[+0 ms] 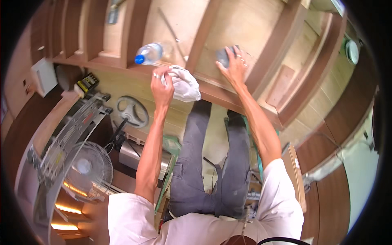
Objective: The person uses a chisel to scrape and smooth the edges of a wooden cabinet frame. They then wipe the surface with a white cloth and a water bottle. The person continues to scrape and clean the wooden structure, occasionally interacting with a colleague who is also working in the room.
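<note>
My left hand (161,86) grips a crumpled white cloth (184,83) at the front edge of a wooden shelf unit (212,87). Just beyond it a clear plastic bottle with a blue cap (150,53) lies on its side on the shelf. My right hand (233,64) presses a small dark grey pad (223,56) flat against the pale back panel of a shelf compartment (245,24). Both arms reach up from the lower edge. My legs in dark grey trousers stand below the shelf.
A white standing fan (86,168) is at lower left beside a metal ladder-like frame (69,134). A grey steering-wheel-shaped object (132,111) and a yellow-black tool (87,83) lie to the left. A wooden board (295,171) stands at right.
</note>
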A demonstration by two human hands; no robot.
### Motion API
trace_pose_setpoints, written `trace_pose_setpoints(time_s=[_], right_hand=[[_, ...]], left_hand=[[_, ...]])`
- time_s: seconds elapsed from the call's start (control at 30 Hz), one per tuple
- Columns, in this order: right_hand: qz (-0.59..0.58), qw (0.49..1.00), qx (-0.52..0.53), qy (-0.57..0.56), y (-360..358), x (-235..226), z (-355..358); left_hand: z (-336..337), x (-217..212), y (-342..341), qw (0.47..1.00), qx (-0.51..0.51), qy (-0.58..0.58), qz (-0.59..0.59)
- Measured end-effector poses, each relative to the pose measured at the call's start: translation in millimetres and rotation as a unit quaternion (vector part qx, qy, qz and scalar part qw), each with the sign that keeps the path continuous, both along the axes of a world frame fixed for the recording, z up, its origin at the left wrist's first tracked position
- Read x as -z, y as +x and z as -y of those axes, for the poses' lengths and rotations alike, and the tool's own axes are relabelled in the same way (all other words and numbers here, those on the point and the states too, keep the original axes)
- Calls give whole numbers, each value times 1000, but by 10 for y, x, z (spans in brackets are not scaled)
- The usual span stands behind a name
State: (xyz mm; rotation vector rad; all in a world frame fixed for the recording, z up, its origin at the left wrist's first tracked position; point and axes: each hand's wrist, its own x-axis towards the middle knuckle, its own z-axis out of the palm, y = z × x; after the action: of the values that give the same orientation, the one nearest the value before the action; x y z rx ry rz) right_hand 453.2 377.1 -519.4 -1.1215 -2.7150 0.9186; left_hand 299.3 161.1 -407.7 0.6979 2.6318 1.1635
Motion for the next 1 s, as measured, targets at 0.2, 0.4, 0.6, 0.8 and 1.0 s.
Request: trace_pose_setpoints(time_s=[0.2,0.4,0.6,0.8,1.0], right_hand=[[-30,992,109,-52,754,-974,269],[311,950,7,-32,2445,-1037,512],[263,959,-17,-103,2362,-1058,416],[155,980,74,-102,2364,-1097,420],[14,974,216,-73,1751,-1319,368]], left_hand=[[-346,1283,-704,967,-91,-109,212],[-534,2037,-564,930,-99,-268,230],[-487,2209,-675,919,-148,-276,240],[-524,2240,-700,969,-59,-163,178],[-633,1833,-376,952,-226,61,198]])
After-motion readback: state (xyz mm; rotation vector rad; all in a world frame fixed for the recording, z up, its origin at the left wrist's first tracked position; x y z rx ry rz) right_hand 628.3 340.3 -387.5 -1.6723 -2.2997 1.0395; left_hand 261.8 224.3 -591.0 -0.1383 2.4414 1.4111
